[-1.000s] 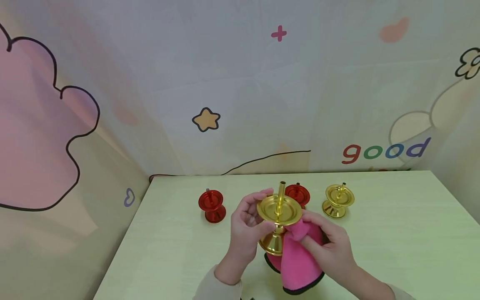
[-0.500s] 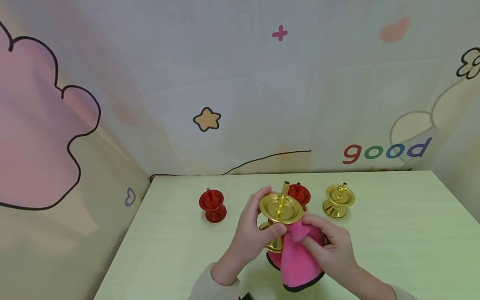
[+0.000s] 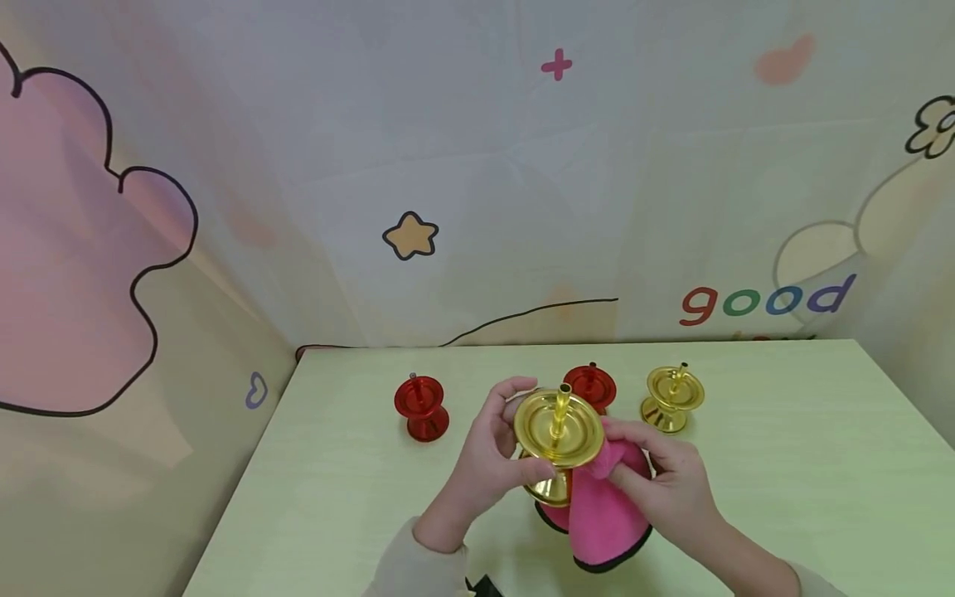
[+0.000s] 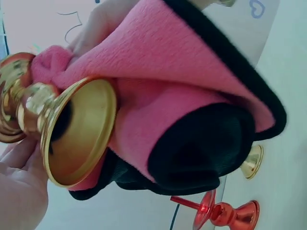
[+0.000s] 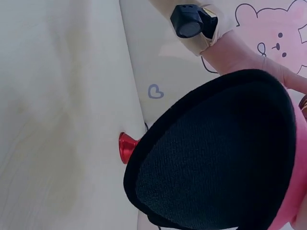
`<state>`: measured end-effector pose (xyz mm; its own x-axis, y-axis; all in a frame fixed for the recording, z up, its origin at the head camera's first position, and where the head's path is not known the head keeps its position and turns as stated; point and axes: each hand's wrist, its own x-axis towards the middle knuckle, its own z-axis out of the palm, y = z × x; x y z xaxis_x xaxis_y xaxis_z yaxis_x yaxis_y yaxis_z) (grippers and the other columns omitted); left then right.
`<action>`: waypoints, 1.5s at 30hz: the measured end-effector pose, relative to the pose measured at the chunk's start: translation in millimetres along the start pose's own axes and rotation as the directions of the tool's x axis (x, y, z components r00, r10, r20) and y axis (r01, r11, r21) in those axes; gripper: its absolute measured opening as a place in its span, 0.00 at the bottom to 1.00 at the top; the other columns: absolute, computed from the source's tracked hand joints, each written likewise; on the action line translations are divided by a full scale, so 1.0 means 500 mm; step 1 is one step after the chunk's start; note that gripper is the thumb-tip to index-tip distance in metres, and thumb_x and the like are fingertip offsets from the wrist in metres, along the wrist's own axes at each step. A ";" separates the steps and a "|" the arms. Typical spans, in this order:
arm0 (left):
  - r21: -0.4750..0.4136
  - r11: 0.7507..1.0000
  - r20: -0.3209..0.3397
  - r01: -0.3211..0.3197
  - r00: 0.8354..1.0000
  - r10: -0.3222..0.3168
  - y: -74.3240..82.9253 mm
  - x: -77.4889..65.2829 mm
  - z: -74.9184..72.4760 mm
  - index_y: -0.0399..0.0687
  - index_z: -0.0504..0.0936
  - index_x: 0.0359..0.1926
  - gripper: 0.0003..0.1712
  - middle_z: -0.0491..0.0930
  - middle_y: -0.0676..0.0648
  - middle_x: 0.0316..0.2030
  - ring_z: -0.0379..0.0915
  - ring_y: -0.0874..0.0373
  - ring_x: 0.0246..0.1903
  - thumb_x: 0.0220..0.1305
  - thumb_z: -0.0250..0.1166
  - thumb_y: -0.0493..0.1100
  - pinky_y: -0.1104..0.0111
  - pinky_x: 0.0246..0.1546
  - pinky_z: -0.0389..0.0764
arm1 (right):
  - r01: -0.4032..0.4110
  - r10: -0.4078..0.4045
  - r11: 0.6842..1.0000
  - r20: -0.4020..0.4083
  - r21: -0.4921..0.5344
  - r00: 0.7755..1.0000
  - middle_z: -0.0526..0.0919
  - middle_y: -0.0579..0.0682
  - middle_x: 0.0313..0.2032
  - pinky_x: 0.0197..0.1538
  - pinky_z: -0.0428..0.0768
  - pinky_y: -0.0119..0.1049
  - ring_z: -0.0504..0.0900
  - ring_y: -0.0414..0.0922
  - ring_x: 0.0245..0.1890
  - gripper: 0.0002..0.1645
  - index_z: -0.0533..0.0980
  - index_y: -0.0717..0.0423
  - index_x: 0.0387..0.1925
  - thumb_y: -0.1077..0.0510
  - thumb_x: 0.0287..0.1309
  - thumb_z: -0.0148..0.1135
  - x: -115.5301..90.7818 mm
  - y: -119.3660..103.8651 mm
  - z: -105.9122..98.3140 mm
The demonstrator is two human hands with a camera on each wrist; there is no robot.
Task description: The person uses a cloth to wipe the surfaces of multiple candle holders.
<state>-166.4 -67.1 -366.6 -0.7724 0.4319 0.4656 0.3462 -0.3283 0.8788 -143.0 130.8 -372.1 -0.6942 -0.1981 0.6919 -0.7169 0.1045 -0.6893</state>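
Note:
A gold metal candle holder (image 3: 539, 433) with a round dish and a short upright tube is held above the table by my left hand (image 3: 488, 452), fingers and thumb around its dish and stem. Its hollow base (image 4: 81, 134) faces the camera in the left wrist view. My right hand (image 3: 675, 485) pinches a pink cloth (image 3: 606, 518) with black edging against the right side of the dish. The cloth hangs down and covers part of the base. In the right wrist view the cloth's dark underside (image 5: 216, 158) hides most of the work.
On the pale table (image 3: 313, 497) stand a red candle holder (image 3: 419, 398) at left, another red one (image 3: 591, 385) partly hidden behind my held piece, and a gold one (image 3: 671, 390) at right. A printed curtain (image 3: 477, 166) hangs behind the table.
The held candle holder has tipped so its dish faces the head camera more. My left fingers and thumb have shifted on it. The cloth and right hand have moved slightly right.

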 end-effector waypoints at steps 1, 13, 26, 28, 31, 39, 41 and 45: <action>-0.009 1.000 -0.008 -0.007 1.000 0.007 -0.002 0.000 0.000 0.32 0.55 0.57 0.46 0.72 0.45 0.52 0.69 0.66 0.49 0.46 0.68 0.53 0.75 0.51 0.70 | -0.008 0.008 1.000 -0.002 -0.030 1.000 0.78 0.29 0.43 0.44 0.74 0.18 0.75 0.29 0.47 0.29 0.77 0.61 0.37 0.85 0.29 0.58 0.001 -0.002 0.000; 0.056 0.993 -0.034 0.107 0.994 -0.105 0.004 -0.007 -0.003 0.34 0.51 0.65 0.50 0.59 0.34 0.61 0.63 0.66 0.56 0.51 0.62 0.58 0.75 0.57 0.63 | 0.028 -0.028 0.995 0.005 -0.099 1.000 0.79 0.32 0.39 0.43 0.73 0.18 0.76 0.28 0.41 0.26 0.78 0.59 0.34 0.81 0.27 0.65 -0.005 -0.004 0.003; 0.000 0.998 0.136 0.060 0.989 -0.060 -0.004 -0.012 -0.004 0.33 0.50 0.65 0.52 0.56 0.27 0.60 0.63 0.67 0.56 0.50 0.61 0.61 0.73 0.58 0.61 | -0.057 0.048 0.990 0.074 0.131 0.996 0.80 0.34 0.43 0.39 0.74 0.18 0.76 0.29 0.42 0.25 0.76 0.54 0.37 0.80 0.36 0.61 -0.006 0.022 -0.012; 0.046 0.995 0.120 0.091 0.988 -0.096 -0.006 -0.012 -0.006 0.38 0.48 0.66 0.53 0.56 0.33 0.62 0.60 0.67 0.58 0.50 0.60 0.63 0.72 0.60 0.58 | -0.071 0.058 0.978 0.072 0.195 0.996 0.80 0.37 0.42 0.36 0.74 0.19 0.76 0.31 0.39 0.25 0.76 0.54 0.38 0.80 0.38 0.59 -0.007 0.025 -0.013; 0.153 0.980 0.062 0.129 0.988 -0.140 -0.004 -0.012 -0.010 0.45 0.50 0.67 0.50 0.60 0.41 0.62 0.59 0.63 0.59 0.50 0.58 0.64 0.69 0.61 0.58 | -0.119 0.106 0.969 0.070 0.217 0.992 0.81 0.37 0.40 0.32 0.75 0.20 0.76 0.31 0.37 0.26 0.76 0.54 0.39 0.80 0.40 0.58 -0.007 0.024 -0.014; 0.355 0.921 0.009 0.162 0.984 -0.177 0.021 -0.011 -0.004 0.41 0.50 0.66 0.43 0.62 0.45 0.62 0.64 0.55 0.57 0.58 0.55 0.57 0.64 0.60 0.61 | -0.222 0.221 0.968 0.016 0.116 0.975 0.82 0.35 0.37 0.33 0.77 0.21 0.78 0.30 0.35 0.23 0.77 0.55 0.38 0.78 0.41 0.59 -0.009 0.020 -0.014; 0.386 0.908 0.004 0.164 0.984 -0.179 0.026 -0.011 -0.001 0.42 0.49 0.66 0.44 0.62 0.48 0.62 0.61 0.57 0.59 0.57 0.56 0.58 0.63 0.61 0.61 | -0.242 0.242 0.969 -0.003 0.056 0.970 0.81 0.33 0.35 0.32 0.76 0.21 0.77 0.30 0.34 0.21 0.77 0.56 0.37 0.77 0.40 0.60 -0.008 0.015 -0.012; 0.377 0.915 -0.034 0.147 0.989 -0.145 0.029 -0.010 0.005 0.43 0.55 0.65 0.46 0.67 0.50 0.59 0.61 0.59 0.59 0.51 0.62 0.58 0.64 0.58 0.64 | -0.236 0.235 0.970 -0.032 -0.054 0.972 0.80 0.31 0.35 0.35 0.75 0.19 0.77 0.29 0.35 0.19 0.77 0.59 0.35 0.77 0.38 0.62 -0.007 0.004 -0.006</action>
<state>-156.2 -71.8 -356.0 -0.8318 0.4464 0.3299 0.4041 0.0797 0.9112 -142.4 134.8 -375.3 -0.8447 -0.1366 0.5175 -0.5352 0.2003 -0.8207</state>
